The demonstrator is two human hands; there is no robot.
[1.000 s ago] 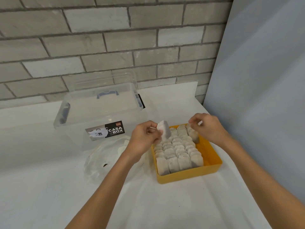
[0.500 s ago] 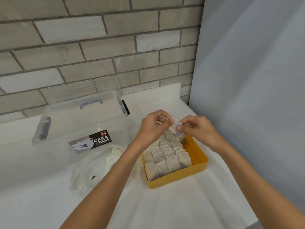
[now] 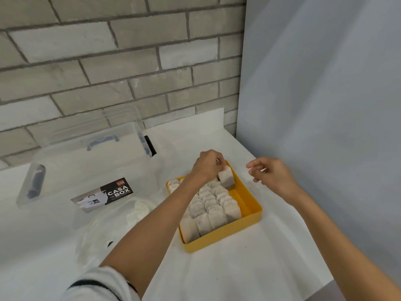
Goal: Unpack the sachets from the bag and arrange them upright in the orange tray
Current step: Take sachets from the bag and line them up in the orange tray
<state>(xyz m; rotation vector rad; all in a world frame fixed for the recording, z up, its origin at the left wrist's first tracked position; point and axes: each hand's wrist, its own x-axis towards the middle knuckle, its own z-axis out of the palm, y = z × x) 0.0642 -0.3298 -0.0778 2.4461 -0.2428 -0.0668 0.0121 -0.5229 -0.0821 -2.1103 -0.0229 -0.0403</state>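
Tray (image 3: 251, 211) orange-yellow; sachets (image 3: 213, 205) off-white, dark-speckled; wall (image 3: 104, 68) – grey brick; box label (image 3: 108, 194) black-white.

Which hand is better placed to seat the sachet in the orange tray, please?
The left hand: it pinches the sachet at the far end of the orange tray; the right hand hovers empty.

A single wide-angle camera, worn on the person's head, is looking forward and down across the white worktop (image 3: 238, 268) toward a brick wall (image 3: 108, 61), with a pale panel (image 3: 325, 105) closing off the right side. It is sitting close to the work (both forearms are filling the lower frame). It is framing the orange tray (image 3: 225, 236) just right of centre, with the left hand (image 3: 206, 166) and right hand (image 3: 273, 177) showing near mid-frame.
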